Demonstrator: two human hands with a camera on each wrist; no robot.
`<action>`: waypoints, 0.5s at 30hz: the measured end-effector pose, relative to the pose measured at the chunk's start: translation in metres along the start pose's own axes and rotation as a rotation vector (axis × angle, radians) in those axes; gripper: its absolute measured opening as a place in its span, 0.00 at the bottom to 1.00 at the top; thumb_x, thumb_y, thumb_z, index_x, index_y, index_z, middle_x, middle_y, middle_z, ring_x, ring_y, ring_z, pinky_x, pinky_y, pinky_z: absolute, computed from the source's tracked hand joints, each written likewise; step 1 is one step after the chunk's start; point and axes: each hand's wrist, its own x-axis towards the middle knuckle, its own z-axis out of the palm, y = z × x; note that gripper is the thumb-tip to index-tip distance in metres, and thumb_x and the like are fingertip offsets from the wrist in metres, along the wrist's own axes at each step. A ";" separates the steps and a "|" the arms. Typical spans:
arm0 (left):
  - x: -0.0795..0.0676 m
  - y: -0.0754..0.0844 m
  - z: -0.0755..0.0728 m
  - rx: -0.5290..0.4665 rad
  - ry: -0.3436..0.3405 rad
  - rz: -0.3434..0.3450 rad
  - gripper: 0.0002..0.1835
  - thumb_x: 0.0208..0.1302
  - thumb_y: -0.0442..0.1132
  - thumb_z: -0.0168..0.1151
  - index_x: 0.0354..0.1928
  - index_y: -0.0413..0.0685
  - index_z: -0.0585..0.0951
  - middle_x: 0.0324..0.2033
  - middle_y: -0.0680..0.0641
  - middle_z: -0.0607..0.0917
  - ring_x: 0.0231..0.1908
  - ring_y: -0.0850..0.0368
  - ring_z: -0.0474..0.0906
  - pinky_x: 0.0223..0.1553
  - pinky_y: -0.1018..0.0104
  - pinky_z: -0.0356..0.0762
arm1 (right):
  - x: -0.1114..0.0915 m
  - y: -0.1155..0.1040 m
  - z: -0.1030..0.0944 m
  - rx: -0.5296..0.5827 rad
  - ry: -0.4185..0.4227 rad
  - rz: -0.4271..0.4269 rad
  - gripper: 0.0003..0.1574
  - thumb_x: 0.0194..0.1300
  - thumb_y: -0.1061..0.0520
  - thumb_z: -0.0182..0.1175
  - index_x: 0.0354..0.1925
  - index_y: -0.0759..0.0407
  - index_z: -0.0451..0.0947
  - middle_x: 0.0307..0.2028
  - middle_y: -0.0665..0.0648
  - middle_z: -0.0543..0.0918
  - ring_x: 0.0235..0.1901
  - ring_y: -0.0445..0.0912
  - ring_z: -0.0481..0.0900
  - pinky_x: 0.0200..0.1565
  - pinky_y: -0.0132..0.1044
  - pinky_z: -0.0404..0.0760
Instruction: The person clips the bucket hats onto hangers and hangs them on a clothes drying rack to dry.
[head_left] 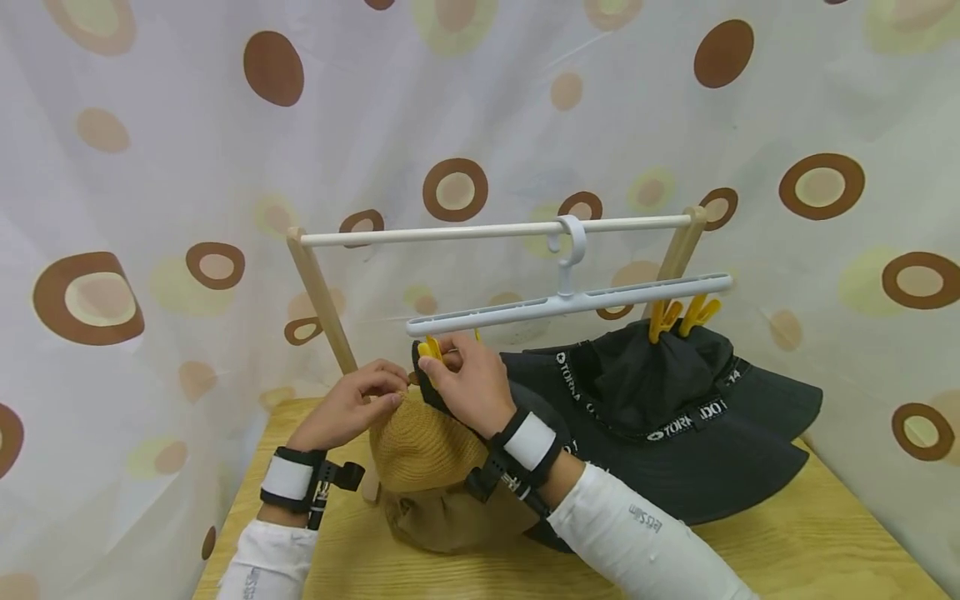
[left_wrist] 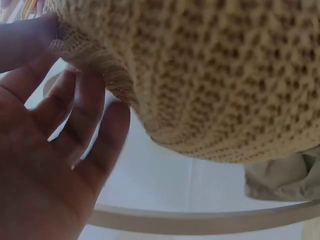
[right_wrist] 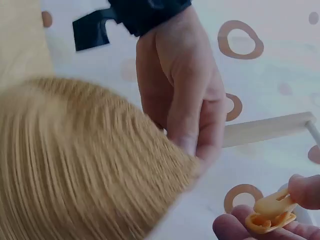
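Note:
In the head view my left hand (head_left: 352, 406) pinches the crown of a tan woven hat (head_left: 427, 450) at its upper left edge. The left wrist view shows the thumb on one side of the knit (left_wrist: 225, 75) and the fingers curled behind it. My right hand (head_left: 476, 383) grips a yellow clip (head_left: 430, 350) just under the left end of a white hanger (head_left: 510, 313). The right wrist view shows that clip (right_wrist: 272, 212) between thumb and fingers, above the hat's pinched tip. Partly hidden behind the right hand is black cloth (head_left: 423, 375).
The hanger hooks over a white rod (head_left: 450, 235) on a wooden stand (head_left: 322, 300). Two yellow clips (head_left: 663, 317) hold a black bucket hat (head_left: 637, 375) under its right end. Khaki cloth (head_left: 442, 521) lies below the woven hat on the wooden table (head_left: 847, 533). A dotted curtain (head_left: 525, 108) hangs behind.

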 end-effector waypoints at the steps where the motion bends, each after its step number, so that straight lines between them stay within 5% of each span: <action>1: 0.002 0.000 0.000 0.014 0.003 0.002 0.08 0.72 0.34 0.57 0.43 0.48 0.85 0.51 0.44 0.81 0.49 0.58 0.77 0.51 0.64 0.77 | 0.000 0.001 0.000 0.019 -0.001 0.019 0.14 0.69 0.52 0.62 0.48 0.58 0.79 0.44 0.60 0.90 0.46 0.54 0.87 0.45 0.46 0.84; 6: 0.012 0.003 0.000 0.034 -0.003 0.024 0.07 0.72 0.35 0.58 0.43 0.50 0.85 0.52 0.42 0.81 0.53 0.53 0.75 0.57 0.52 0.74 | 0.003 0.004 0.003 0.104 -0.007 0.097 0.14 0.70 0.51 0.61 0.47 0.58 0.80 0.45 0.61 0.89 0.47 0.53 0.87 0.44 0.42 0.83; 15: 0.024 0.001 0.010 -0.131 0.009 0.041 0.07 0.71 0.34 0.58 0.43 0.46 0.85 0.45 0.46 0.85 0.52 0.65 0.77 0.63 0.54 0.74 | 0.005 0.006 0.013 0.287 0.012 0.131 0.10 0.71 0.54 0.60 0.46 0.59 0.78 0.41 0.61 0.90 0.35 0.46 0.83 0.33 0.31 0.74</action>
